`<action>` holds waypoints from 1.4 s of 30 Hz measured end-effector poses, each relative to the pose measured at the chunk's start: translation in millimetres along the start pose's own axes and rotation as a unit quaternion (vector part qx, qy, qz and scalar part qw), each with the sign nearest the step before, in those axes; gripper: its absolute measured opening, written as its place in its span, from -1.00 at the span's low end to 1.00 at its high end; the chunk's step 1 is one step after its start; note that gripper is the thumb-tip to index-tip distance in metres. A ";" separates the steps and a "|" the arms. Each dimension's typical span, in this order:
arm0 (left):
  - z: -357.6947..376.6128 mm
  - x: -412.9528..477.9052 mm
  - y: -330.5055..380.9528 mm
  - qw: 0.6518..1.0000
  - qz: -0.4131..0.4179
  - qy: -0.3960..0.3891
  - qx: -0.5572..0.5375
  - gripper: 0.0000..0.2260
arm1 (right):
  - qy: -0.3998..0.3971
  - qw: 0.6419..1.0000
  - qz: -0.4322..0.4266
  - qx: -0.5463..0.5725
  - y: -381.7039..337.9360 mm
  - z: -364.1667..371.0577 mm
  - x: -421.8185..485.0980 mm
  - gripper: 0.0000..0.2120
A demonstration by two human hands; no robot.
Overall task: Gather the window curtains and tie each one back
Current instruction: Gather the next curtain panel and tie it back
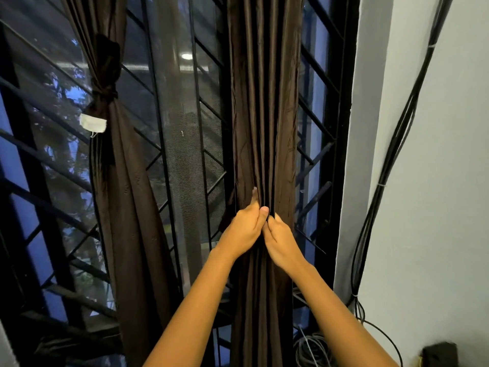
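Observation:
Two dark brown curtains hang before a barred window. The left curtain (124, 181) is cinched by a dark tie-back (104, 92) with a white tag (93, 123) below the knot. The right curtain (264, 115) hangs in a bunch of tight vertical folds. My left hand (244, 229) grips its folds from the left, thumb up against the cloth. My right hand (281, 242) grips the folds from the right, fingers tucked into the pleats. Both hands touch each other at the middle of the curtain.
Black window bars and a mesh screen (182, 154) stand behind the curtains. A white wall (436, 181) lies to the right, with a bundle of black cables (391, 160) running down it. Coiled cables (309, 348) lie on the sill at the bottom right.

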State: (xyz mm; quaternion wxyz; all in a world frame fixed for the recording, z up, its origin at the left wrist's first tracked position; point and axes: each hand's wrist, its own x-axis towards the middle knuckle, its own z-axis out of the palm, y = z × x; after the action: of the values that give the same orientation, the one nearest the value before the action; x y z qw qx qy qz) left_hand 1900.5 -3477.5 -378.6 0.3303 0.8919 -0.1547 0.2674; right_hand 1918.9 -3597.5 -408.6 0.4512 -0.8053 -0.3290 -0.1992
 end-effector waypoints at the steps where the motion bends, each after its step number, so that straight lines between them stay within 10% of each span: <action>1: -0.8 -0.5 1.8 0.999 0.006 0.010 0.037 -0.47 | -0.009 1.000 -0.006 0.006 0.2 -0.8 -1.7 -0.70; 7: -3.2 -6.8 10.3 0.990 0.005 0.101 0.097 -0.79 | 0.070 0.995 0.006 -0.071 14.1 -2.0 -0.6 -0.66; 26: 8.9 -4.9 9.2 0.997 0.008 0.058 0.049 -0.61 | 0.032 0.991 -0.028 -0.126 18.4 24.4 4.7 -0.80; 42: 17.1 -11.4 12.9 0.998 -0.033 0.038 -0.027 -0.74 | -0.045 0.987 -0.042 -0.150 33.5 30.4 -8.1 -0.41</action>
State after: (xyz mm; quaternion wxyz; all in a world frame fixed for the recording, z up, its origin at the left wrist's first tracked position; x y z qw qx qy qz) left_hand 1892.0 -3497.3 -389.6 0.3685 0.8765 -0.1199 0.2855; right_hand 1937.6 -3586.9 -449.2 0.3016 -0.8573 -0.3489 -0.2286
